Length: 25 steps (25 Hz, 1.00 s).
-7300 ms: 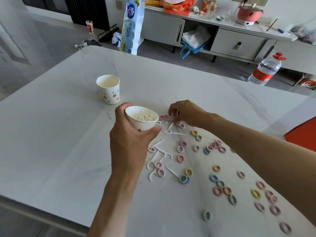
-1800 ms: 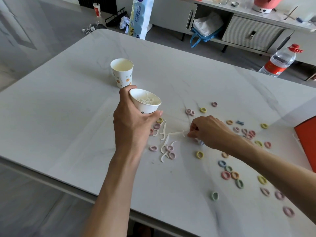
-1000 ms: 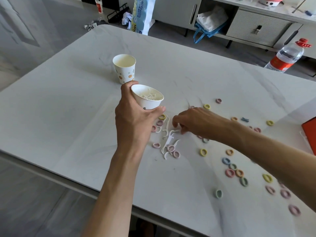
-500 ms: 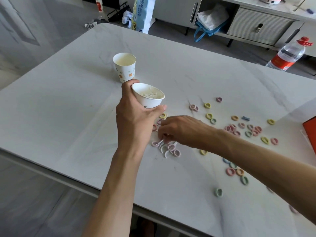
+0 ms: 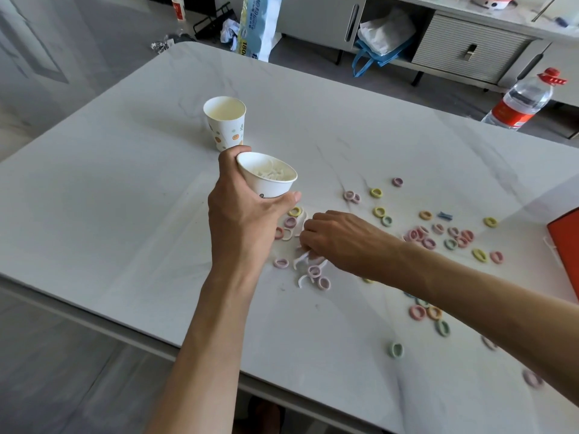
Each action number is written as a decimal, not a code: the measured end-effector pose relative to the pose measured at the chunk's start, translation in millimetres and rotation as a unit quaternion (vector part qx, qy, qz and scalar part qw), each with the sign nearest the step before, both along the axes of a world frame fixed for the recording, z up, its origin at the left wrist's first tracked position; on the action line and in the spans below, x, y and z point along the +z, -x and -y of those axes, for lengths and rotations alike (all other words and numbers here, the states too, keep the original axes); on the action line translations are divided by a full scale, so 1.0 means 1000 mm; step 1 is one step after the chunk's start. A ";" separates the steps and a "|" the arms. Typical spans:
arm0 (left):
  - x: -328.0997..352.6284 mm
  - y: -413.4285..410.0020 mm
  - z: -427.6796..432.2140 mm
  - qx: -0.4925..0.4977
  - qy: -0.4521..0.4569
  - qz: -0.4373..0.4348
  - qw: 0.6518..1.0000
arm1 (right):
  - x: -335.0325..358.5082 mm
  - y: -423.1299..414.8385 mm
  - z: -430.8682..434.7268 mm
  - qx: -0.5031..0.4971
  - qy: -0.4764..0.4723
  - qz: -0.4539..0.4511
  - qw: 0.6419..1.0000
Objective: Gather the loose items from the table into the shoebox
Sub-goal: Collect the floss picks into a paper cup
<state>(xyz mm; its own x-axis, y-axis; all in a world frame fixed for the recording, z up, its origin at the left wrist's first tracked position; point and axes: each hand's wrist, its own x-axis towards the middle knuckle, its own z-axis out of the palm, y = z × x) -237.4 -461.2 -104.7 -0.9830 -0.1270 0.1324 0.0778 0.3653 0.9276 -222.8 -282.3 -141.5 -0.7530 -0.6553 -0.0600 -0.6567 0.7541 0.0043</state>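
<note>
Fingers (image 5: 238, 153) of the left hand (image 5: 241, 223) wrap around a white paper cup (image 5: 266, 183), thumb under its lower side, holding it clear of the tabletop (image 5: 125, 198) and tilted so the mouth faces up and away. White floss picks (image 5: 271, 173) lie inside it. Just below and to the right of the cup, the right hand (image 5: 338, 239) is palm down on the tabletop, its fingers (image 5: 308, 238) curled onto a small heap of loose floss picks (image 5: 302, 261) mixed with pastel hair ties (image 5: 315, 270). The fingertips are hidden, so whether they pinch a pick or only press on the heap cannot be told.

More hair ties (image 5: 435, 236) in pink, yellow, green, orange and blue are scattered across the right half of the tabletop, some in a tight cluster, others apart and running under the right forearm. An orange box (image 5: 567, 245) shows only a corner at the right edge of the view, near the outermost ties. A second paper cup (image 5: 225, 123), printed with coloured dots, stands upright just beyond the left hand. A water bottle (image 5: 523, 101) with a red cap stands past the far right corner of the tabletop.
</note>
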 end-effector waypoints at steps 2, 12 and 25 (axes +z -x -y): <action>-0.001 0.001 0.001 -0.003 -0.001 0.001 1.000 | -0.003 -0.007 -0.003 -0.023 -0.005 -0.042 0.999; -0.003 -0.002 -0.002 -0.019 0.098 -0.039 0.994 | 0.078 0.032 -0.019 -0.260 0.271 0.034 0.926; 0.002 -0.002 0.000 -0.035 0.038 -0.030 0.998 | 0.116 0.047 0.025 -0.130 0.256 0.114 0.951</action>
<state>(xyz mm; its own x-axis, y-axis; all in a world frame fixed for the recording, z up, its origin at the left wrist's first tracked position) -235.7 -461.2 -103.0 -0.9794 -0.0450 0.1970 0.1596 0.4262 0.8905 -269.8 -306.9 -25.3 -0.8989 -0.4366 0.0370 -0.3887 0.7555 -0.5274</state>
